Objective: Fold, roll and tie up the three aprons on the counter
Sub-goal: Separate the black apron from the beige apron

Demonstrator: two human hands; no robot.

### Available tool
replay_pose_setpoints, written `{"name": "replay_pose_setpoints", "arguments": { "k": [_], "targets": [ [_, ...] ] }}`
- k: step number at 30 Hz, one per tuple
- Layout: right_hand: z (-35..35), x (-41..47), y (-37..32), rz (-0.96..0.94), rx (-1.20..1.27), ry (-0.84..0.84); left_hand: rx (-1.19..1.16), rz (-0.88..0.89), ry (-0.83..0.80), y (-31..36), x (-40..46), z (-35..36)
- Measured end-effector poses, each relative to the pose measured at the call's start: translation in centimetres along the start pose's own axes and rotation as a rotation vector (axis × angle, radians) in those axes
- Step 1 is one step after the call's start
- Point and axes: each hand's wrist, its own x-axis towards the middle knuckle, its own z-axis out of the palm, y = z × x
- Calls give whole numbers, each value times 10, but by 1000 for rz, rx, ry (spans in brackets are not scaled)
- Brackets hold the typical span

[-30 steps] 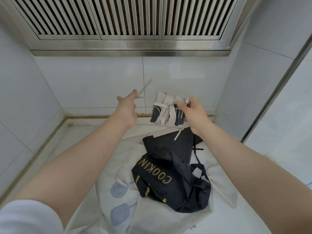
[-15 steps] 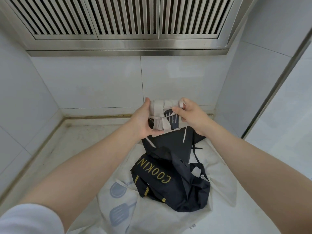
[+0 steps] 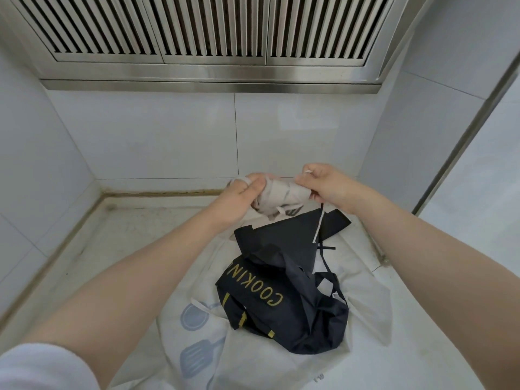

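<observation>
Holding the rolled apron (image 3: 281, 197) above the counter (image 3: 118, 237), the left hand (image 3: 239, 201) grips one end while the right hand (image 3: 326, 187) pinches its strap (image 3: 318, 226) — slack there could let the wraps loosen.

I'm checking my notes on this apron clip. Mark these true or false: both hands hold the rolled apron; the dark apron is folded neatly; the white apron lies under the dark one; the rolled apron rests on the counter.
1. Both hands hold the rolled apron. True: left hand and right hand grip its ends.
2. The dark apron is folded neatly. False: it lies crumpled.
3. The white apron lies under the dark one. True.
4. The rolled apron rests on the counter. False: it is held above it.
</observation>
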Motion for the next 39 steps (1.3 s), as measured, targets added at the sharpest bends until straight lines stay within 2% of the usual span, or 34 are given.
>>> {"name": "replay_pose_setpoints", "arguments": {
  "k": [4,9,11,13,15,17,22,25,27,30,33,35,36,39],
  "targets": [
    [21,-5,33,-49,-408,-94,64,-154,-210,-37,-18,0],
    [70,1,85,-138,-572,-99,30,-297,-156,-80,-30,3],
    [85,1,99,-120,-727,-203,38,-334,-168,-97,-38,7],
    [99,-4,117,-103,-834,-369,108,-403,-285,-118,-52,15],
    [107,-14,135,-63,-780,-478,231,-469,-449,-134,-64,29],
    [113,-23,147,-22,-732,-549,322,-515,-526,-143,-71,48],
    [117,-16,134,76,-556,-534,198,-478,-321,-146,-63,77],
    [112,-8,123,69,-485,-472,191,-502,-357,-152,-57,77],
    [111,-4,114,122,-330,-395,206,-493,-396,-152,-54,78],
    [121,3,103,179,-184,-434,201,-456,-389,-148,-52,85],
    [133,6,97,239,-45,-444,46,-500,-346,-154,-53,82],
    [134,9,100,292,194,-343,-104,-507,-324,-161,-55,77],
    [132,11,105,298,238,-302,-169,-508,-305,-164,-55,73],
    [128,9,120,264,-13,-364,-214,-510,-263,-169,-55,68]
  ]
}}
